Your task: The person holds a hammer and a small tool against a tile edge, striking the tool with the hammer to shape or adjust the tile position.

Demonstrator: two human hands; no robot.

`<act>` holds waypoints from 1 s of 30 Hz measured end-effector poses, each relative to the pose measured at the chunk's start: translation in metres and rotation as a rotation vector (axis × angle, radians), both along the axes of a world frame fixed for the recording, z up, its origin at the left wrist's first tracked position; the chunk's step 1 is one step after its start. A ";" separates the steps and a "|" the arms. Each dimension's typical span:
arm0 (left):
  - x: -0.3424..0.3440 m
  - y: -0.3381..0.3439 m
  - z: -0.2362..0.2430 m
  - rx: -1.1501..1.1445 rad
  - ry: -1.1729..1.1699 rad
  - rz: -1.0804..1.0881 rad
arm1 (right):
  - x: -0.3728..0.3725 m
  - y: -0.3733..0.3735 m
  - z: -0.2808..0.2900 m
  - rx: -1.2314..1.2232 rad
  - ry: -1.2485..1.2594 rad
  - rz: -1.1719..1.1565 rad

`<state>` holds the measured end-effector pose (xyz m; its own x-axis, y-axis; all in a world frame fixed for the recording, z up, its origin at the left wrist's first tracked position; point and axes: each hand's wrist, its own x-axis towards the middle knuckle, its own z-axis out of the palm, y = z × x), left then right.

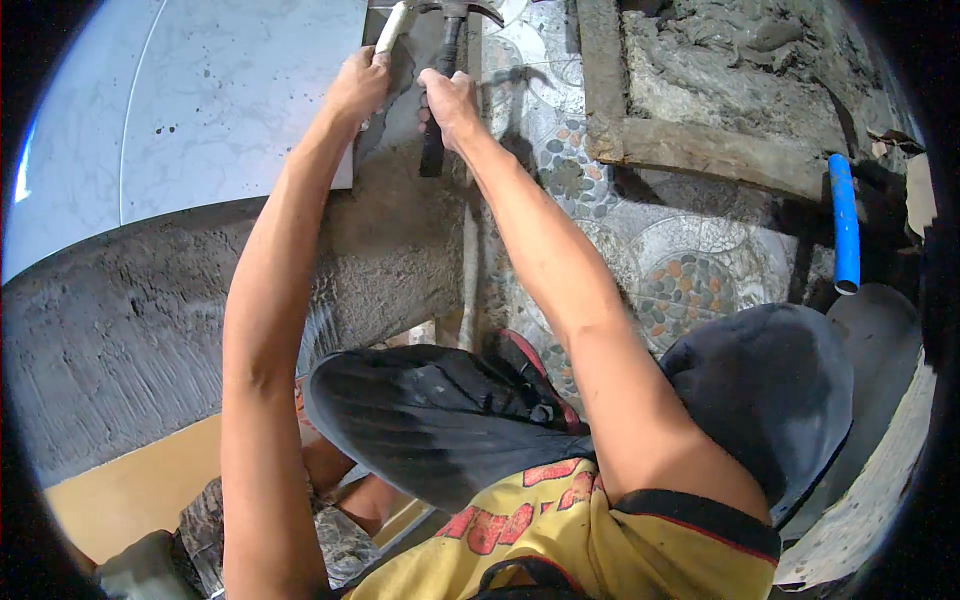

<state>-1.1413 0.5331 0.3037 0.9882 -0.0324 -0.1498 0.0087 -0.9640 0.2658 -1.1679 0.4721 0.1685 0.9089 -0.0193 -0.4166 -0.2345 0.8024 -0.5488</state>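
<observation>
At the top centre, my right hand [452, 105] is closed around the dark handle of a claw hammer [452, 38]. The hammer's head points away from me and its black grip end sticks out below the fist. Just left of it, my left hand [358, 88] wraps round a slim whitish rod [393, 28]; its far end runs out near the frame's top, so its kind is unclear. This hand is by the edge of the light grey marbled tiles [250, 110]. Beneath both hands lies a strip of bare grey mortar [400, 215].
Rough mortar [120, 340] borders the tiles below. A wooden frame [720, 155] holds wet mortar [770, 40] at the upper right. A blue pipe [845, 225] stands at right, above pebble-patterned floor tiles [690, 285]. Another person's legs in camouflage shorts [345, 540] are at lower left.
</observation>
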 end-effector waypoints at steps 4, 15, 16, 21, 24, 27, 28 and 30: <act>0.004 -0.023 -0.006 0.090 -0.078 -0.079 | 0.014 0.000 -0.017 -0.081 0.016 -0.112; 0.006 -0.020 0.000 -0.163 0.060 0.037 | 0.009 -0.012 -0.017 -0.257 -0.055 0.010; 0.006 -0.017 0.002 -0.160 0.057 0.039 | 0.005 -0.009 -0.011 -0.316 0.008 -0.062; 0.005 -0.028 -0.001 -0.245 0.080 0.002 | 0.010 -0.030 -0.014 -0.320 -0.060 -0.062; -0.004 -0.017 0.022 -0.274 0.230 0.105 | -0.009 -0.029 -0.004 -0.355 -0.082 -0.087; -0.022 -0.034 0.016 -0.153 0.085 0.002 | -0.011 -0.034 -0.013 -0.122 -0.033 -0.079; -0.021 -0.032 0.017 -0.150 0.081 0.005 | -0.011 -0.035 -0.012 -0.024 -0.027 -0.063; -0.015 -0.026 0.017 -0.145 0.113 -0.019 | -0.011 -0.035 -0.007 0.064 -0.037 -0.062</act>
